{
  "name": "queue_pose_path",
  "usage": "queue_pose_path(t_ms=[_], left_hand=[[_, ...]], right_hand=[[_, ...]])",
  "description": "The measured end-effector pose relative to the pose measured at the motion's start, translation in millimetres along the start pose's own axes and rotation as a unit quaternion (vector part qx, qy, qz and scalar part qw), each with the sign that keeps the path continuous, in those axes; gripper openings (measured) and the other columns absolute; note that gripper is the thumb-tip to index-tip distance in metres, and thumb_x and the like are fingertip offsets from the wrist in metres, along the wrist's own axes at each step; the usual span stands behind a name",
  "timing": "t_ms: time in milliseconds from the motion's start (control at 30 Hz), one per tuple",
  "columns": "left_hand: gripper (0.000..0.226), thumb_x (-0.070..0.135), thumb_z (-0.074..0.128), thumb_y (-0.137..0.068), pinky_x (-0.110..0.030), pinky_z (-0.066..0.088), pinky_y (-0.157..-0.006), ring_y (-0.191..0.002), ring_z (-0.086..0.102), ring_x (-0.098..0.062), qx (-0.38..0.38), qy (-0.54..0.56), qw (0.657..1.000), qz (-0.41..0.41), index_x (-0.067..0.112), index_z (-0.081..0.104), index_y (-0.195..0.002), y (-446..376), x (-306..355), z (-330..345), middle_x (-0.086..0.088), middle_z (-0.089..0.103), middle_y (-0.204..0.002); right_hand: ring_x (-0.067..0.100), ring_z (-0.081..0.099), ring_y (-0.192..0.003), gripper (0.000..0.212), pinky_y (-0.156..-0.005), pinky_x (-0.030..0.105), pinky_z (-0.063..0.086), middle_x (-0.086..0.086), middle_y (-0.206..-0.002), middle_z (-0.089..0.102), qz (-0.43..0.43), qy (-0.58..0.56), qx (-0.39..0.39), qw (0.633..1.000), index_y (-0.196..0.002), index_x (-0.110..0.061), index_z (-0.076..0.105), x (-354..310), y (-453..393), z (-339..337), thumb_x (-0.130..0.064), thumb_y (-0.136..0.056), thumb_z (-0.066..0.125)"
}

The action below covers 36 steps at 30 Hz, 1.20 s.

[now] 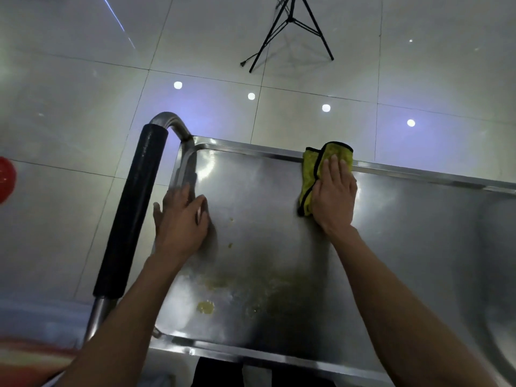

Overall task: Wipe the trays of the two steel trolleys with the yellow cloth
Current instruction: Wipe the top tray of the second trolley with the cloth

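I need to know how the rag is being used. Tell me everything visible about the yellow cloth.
The yellow cloth is a fuzzy, towel-like rag with dark edging, folded over on itself. It lies at the far side of the steel tray, its top lapping onto the far rim. The right hand presses flat on it with straight fingers, covering its right part.

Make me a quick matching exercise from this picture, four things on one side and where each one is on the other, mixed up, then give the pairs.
Things
1. yellow cloth
2. left hand
3. black tripod
4. yellowish stains

Places
A. on the tiled floor beyond the trolley
B. on the tray's near part, between the arms
C. under the right hand at the tray's far rim
D. on the tray's end by the black-padded handle

Pairs: 1-C, 2-D, 3-A, 4-B
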<state>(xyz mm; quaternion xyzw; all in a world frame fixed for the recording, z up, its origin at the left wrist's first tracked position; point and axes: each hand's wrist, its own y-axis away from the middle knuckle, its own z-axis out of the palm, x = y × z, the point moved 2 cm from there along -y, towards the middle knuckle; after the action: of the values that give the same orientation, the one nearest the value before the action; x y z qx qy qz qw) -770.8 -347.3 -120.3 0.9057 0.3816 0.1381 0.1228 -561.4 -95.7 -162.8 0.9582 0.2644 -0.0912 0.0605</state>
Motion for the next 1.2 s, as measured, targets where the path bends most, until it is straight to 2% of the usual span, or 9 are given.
queue_pose_path(t_ms=[167,333,467,567,667,833,967,1100,1200], left_hand=[[0.052,0.024,0.053,-0.098,-0.052,0.028,-0.119,-0.151,0.018,-0.032,0.001,0.092,0.994,-0.052,0.014,0.041,-0.148,4,-21,1,-0.011,0.029,-0.161],[0.071,0.011,0.060,-0.086,-0.043,0.029,-0.120,-0.149,0.021,-0.027,0.001,0.190,0.976,-0.103,0.018,0.031,-0.151,10,-30,-2,-0.008,0.030,-0.159],[0.072,0.018,0.059,-0.077,-0.047,0.022,-0.122,-0.151,0.015,-0.031,-0.003,0.140,0.987,-0.082,0.010,0.035,-0.144,11,-22,2,-0.011,0.033,-0.156],[0.074,0.021,0.059,-0.074,-0.051,0.019,-0.123,-0.151,0.012,-0.032,-0.012,0.126,0.989,-0.072,0.009,0.035,-0.144,8,-22,4,-0.010,0.028,-0.159],[0.071,0.020,0.055,-0.079,-0.050,0.008,-0.125,-0.154,-0.001,-0.029,-0.009,0.105,0.993,-0.047,0.012,0.034,-0.146,9,-25,9,-0.006,0.019,-0.164],[0.069,0.022,0.050,-0.088,-0.048,0.009,-0.125,-0.155,0.001,-0.027,0.009,0.090,0.995,-0.033,0.013,0.032,-0.153,24,-32,18,-0.010,0.020,-0.165],[0.060,0.017,0.046,-0.091,-0.047,0.009,-0.126,-0.155,-0.002,-0.024,0.006,0.107,0.994,-0.026,0.013,0.038,-0.150,27,-36,20,-0.008,0.021,-0.165],[0.067,0.019,0.049,-0.088,-0.048,0.008,-0.125,-0.155,-0.004,-0.026,-0.010,0.079,0.997,-0.016,0.013,0.032,-0.152,28,-37,17,-0.008,0.016,-0.166],[0.063,0.025,0.048,-0.089,-0.050,0.013,-0.124,-0.154,-0.003,-0.026,-0.012,0.060,0.998,-0.010,0.013,0.035,-0.149,26,-38,18,-0.008,0.017,-0.165]], right_hand=[[0.022,0.013,-0.152,0.056,-0.121,0.042,0.013,0.005,-0.164,0.018,-0.048,0.007,-0.017,0.999,-0.155,-0.013,0.026,-58,0,14,-0.027,-0.101,0.031],[0.020,0.009,-0.153,0.058,-0.121,0.042,0.008,0.004,-0.165,0.014,-0.105,0.003,-0.035,0.994,-0.156,-0.014,0.023,-134,1,35,-0.027,-0.101,0.032],[0.026,0.013,-0.152,0.057,-0.120,0.048,0.015,0.008,-0.163,0.021,-0.173,-0.010,-0.047,0.984,-0.154,-0.010,0.029,-198,2,48,-0.023,-0.099,0.036],[0.026,0.015,-0.152,0.055,-0.120,0.048,0.017,0.007,-0.162,0.025,-0.211,-0.013,-0.048,0.976,-0.153,-0.010,0.032,-227,0,54,-0.025,-0.100,0.033],[0.024,0.015,-0.152,0.055,-0.120,0.046,0.015,0.006,-0.162,0.025,-0.236,-0.007,-0.052,0.970,-0.152,-0.012,0.034,-237,-1,58,-0.024,-0.099,0.035],[0.023,0.013,-0.152,0.053,-0.121,0.045,0.012,0.003,-0.163,0.024,-0.256,-0.022,-0.070,0.964,-0.152,-0.019,0.037,-247,1,60,-0.026,-0.100,0.035],[0.022,0.017,-0.151,0.051,-0.121,0.044,0.014,0.003,-0.161,0.029,-0.267,-0.038,-0.070,0.960,-0.150,-0.020,0.041,-250,16,60,-0.029,-0.101,0.032],[0.021,0.019,-0.150,0.053,-0.120,0.043,0.019,0.002,-0.160,0.031,-0.239,-0.045,-0.055,0.968,-0.149,-0.021,0.041,-223,32,55,-0.033,-0.098,0.029],[0.019,0.019,-0.150,0.051,-0.120,0.043,0.021,0.000,-0.160,0.030,-0.183,-0.048,-0.043,0.981,-0.147,-0.024,0.042,-193,45,51,-0.033,-0.098,0.032]])
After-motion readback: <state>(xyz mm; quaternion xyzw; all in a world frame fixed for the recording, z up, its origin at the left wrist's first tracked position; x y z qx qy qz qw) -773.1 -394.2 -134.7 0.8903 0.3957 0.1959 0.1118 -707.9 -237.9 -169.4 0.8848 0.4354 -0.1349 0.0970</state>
